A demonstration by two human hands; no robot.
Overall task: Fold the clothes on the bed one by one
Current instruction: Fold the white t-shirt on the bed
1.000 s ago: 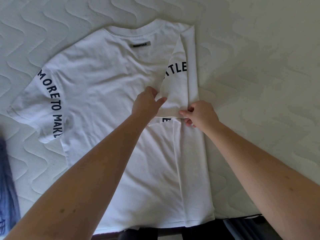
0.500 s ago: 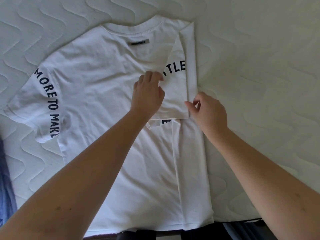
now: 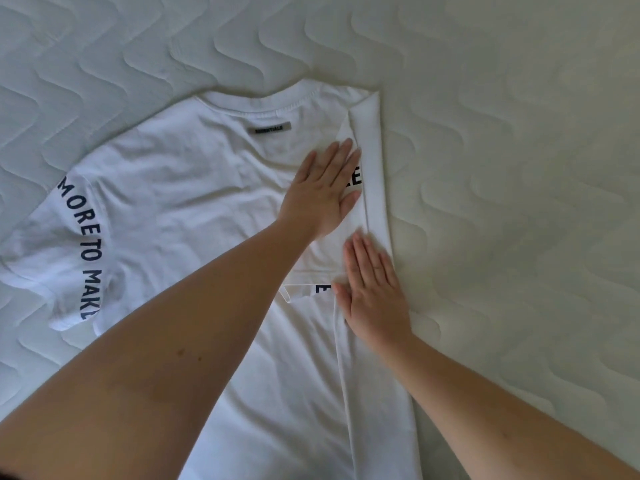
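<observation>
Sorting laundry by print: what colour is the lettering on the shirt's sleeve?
Dark navy lettering on the white shirt, head view.

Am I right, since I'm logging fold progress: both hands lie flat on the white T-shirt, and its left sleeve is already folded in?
Not quite. In the head view both the left hand and right hand lie flat on the white T-shirt, but the folded-in sleeve is on the right; the left sleeve is spread out.
</observation>
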